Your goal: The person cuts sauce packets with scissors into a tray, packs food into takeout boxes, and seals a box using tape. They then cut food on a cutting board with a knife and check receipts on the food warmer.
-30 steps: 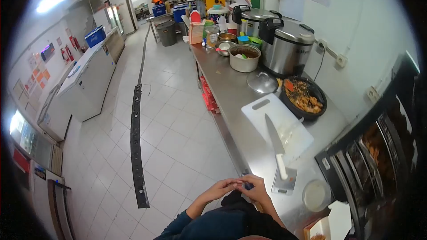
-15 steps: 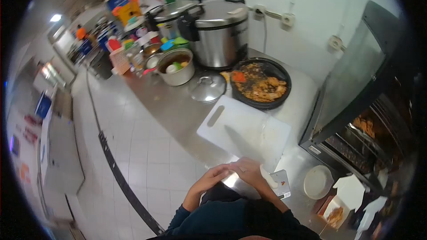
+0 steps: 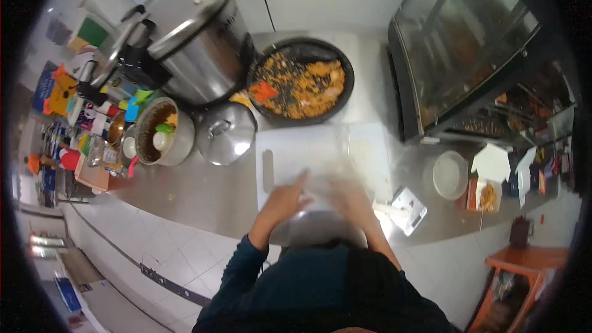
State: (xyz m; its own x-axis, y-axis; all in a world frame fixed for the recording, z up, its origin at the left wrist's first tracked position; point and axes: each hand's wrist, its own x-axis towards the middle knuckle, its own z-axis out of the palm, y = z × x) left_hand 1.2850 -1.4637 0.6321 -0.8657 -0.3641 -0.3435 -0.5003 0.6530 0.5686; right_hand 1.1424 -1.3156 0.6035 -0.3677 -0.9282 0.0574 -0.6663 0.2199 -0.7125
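My left hand (image 3: 285,201) is over the near edge of the white cutting board (image 3: 296,154), fingers apart and nothing in it. Beside it, my right hand (image 3: 350,202) is smeared by motion above the board, near the white knife handle (image 3: 390,209); its fingers cannot be made out. The knife's blade is blurred or hidden. Right of the board lies a small scale (image 3: 409,212). Behind the board stands a black stone dish (image 3: 349,86) with orange-brown food (image 3: 314,89) and a red-orange piece.
A metal lid (image 3: 227,142), a pot (image 3: 182,142) and a large steel cooker (image 3: 206,43) stand at the left. To the right are a glass display cabinet (image 3: 425,55), a round pale container (image 3: 450,176) and an open food box (image 3: 491,163).
The view has swung right and down to face the counter. My hands were together at my front; now they are apart over the cutting board.
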